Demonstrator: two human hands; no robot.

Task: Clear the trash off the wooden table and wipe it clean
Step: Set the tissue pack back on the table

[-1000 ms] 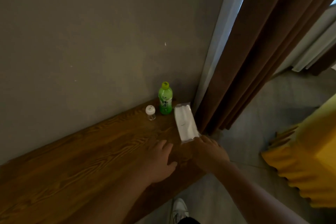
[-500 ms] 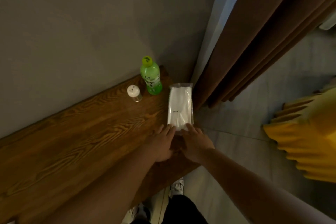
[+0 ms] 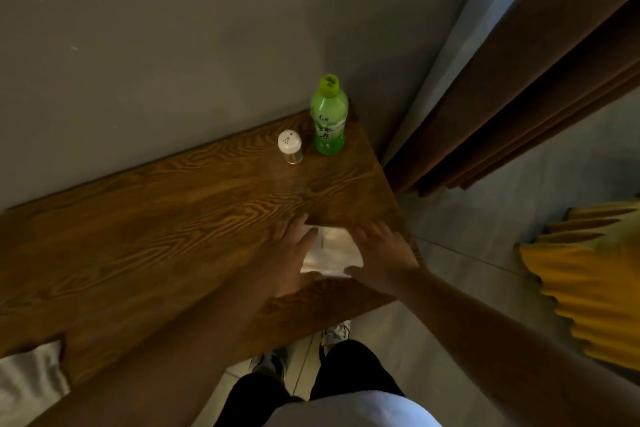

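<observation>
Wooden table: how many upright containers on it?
2. Green bottle in the far right corner by the wall; small white-capped shaker just left of it, apart. None seem hidden.

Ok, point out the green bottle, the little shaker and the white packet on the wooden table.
green bottle (image 3: 328,128): head view, on its label, mid-body.
shaker (image 3: 289,141): head view, on its white perforated cap.
white packet (image 3: 333,250): head view, on the strip showing between the two hands.

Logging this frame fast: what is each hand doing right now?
Left hand: open, fingers spread, resting on the left side of the white packet.
Right hand: open, resting on the packet's right side.
</observation>
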